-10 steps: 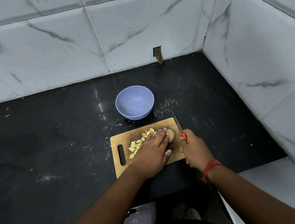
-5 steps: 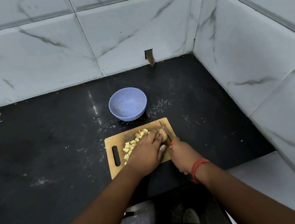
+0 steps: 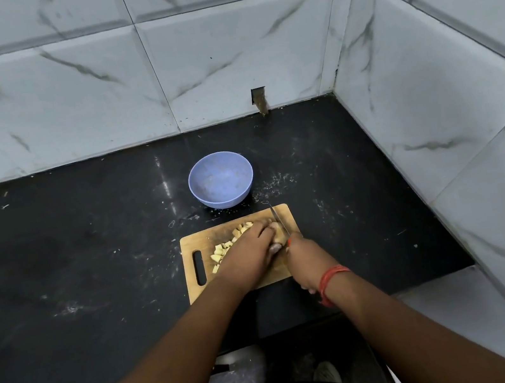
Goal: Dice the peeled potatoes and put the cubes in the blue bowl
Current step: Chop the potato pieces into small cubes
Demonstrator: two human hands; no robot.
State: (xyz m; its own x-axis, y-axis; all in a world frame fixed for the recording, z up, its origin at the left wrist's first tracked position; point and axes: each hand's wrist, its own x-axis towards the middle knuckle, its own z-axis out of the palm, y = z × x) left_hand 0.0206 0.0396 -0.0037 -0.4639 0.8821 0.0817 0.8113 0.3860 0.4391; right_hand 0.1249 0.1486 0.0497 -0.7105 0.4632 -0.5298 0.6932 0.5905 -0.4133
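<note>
Left hand (image 3: 248,257) curled on potato (image 3: 279,235); right hand (image 3: 309,257) grips knife (image 3: 279,220) on board (image 3: 192,241); cubes (image 3: 224,248) beside; bowl (image 3: 221,180) behind.

You have one camera on your head. It looks forward and down, from high up, at the black counter (image 3: 90,268) and tiled wall (image 3: 223,62).

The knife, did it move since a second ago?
Yes. The knife came in from the potato's right side and now lies across the potato. The right hand still grips it; the left hand still holds the potato. Cubes and blue bowl stayed put.
</note>
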